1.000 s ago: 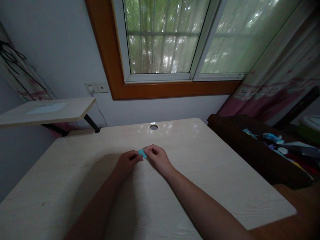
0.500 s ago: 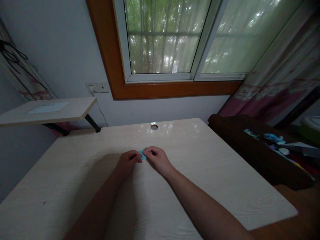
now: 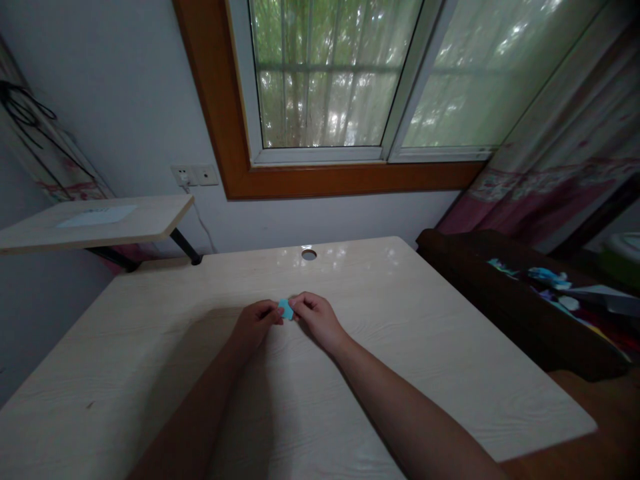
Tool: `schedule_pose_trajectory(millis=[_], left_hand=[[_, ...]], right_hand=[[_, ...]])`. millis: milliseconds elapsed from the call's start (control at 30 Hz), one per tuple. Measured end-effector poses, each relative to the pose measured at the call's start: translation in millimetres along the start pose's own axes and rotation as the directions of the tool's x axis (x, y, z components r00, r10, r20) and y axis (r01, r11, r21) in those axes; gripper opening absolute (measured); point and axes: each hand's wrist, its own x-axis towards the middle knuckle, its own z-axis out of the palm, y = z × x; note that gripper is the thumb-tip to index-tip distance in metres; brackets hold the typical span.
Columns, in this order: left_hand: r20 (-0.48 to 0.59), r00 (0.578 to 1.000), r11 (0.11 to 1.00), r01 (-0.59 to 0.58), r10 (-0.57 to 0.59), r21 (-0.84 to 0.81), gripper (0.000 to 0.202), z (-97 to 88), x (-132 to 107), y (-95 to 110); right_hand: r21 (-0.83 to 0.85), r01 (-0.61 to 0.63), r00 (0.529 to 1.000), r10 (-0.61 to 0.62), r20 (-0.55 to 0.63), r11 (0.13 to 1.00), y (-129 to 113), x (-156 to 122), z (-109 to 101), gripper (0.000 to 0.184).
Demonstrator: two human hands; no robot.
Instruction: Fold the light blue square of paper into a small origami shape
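Observation:
A small light-blue piece of paper point(image 3: 287, 309) is pinched between both of my hands over the middle of a pale wooden desk point(image 3: 425, 373). My left hand point(image 3: 256, 323) grips its left edge with curled fingers. My right hand point(image 3: 316, 319) grips its right edge, fingers closed too. Both hands rest on or just above the desk top, fingertips almost touching. Most of the paper is hidden by my fingers.
A round cable hole point(image 3: 309, 254) sits near the desk's far edge. A smaller raised table point(image 3: 100, 223) stands at the left by the wall socket point(image 3: 195, 175). A dark bed frame with clutter point(image 3: 530, 293) lies to the right, under a curtain. A window is ahead.
The hands have stayed in place; the blue paper has turned slightly between the fingertips and shows a little more. The view shifted slightly.

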Motion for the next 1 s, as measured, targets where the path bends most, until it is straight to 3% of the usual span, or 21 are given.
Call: schedule_pose_trajectory(millis=[333,467,767,1000], left_hand=[[0.004,1.000,1.000,0.004,-0.004,-0.015,0.029,0.4,0.7,2.6],[-0.015,1.000,0.999,0.021,-0.021,-0.046,0.026,-1.5,1.0,0.6],[-0.156,0.988,0.995,-0.005,-0.011,-0.098,0.023,-4.4,2.1,0.3],[-0.030,1.000,0.998,0.000,-0.002,-0.068,0.023,0.2,3.0,-3.0]], right_hand=[[0.001,-0.003,1.000,0.004,-0.015,1.000,-0.5,1.0,0.5,0.023],[0.032,-0.001,0.997,0.003,-0.081,0.999,4.0,4.2,-0.9,0.023],[0.043,0.025,0.994,-0.020,-0.103,0.999,-0.3,5.2,-3.2,0.024],[-0.064,0.041,0.997,-0.045,-0.067,0.997,-0.7,1.1,-1.5,0.022]])
